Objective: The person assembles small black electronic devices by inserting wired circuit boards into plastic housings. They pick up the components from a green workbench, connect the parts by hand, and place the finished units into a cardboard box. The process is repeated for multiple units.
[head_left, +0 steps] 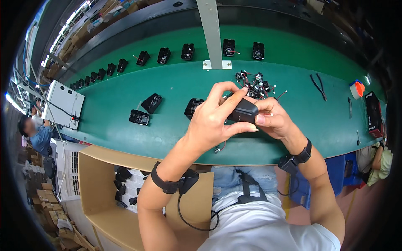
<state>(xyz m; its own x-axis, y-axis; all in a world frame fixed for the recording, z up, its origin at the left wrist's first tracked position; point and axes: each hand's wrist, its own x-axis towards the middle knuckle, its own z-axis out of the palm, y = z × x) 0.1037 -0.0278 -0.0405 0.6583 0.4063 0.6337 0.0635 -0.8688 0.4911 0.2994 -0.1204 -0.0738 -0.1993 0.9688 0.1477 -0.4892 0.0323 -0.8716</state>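
Observation:
Over the green workbench I hold a black plastic housing (pixel 243 109) between both hands. My left hand (pixel 213 113) grips it from the left, fingers over the top and thumb along the near side. My right hand (pixel 274 121) closes on its right end, the thumb beside a short red wire. What lies inside the housing is turned away from view. Just behind my hands sits a pile of small black parts with red and white wires (pixel 256 85). Partly covered by my left hand, an open black housing (pixel 192 108) rests on the bench.
Two more open housings (pixel 151 103) lie to the left. A row of housings (pixel 163 55) runs along the far green strip, behind a grey post (pixel 210 33). Pliers (pixel 319 87) and an orange-and-white cup (pixel 357 89) are at right. A cardboard box (pixel 100 152) with black parts stands near left.

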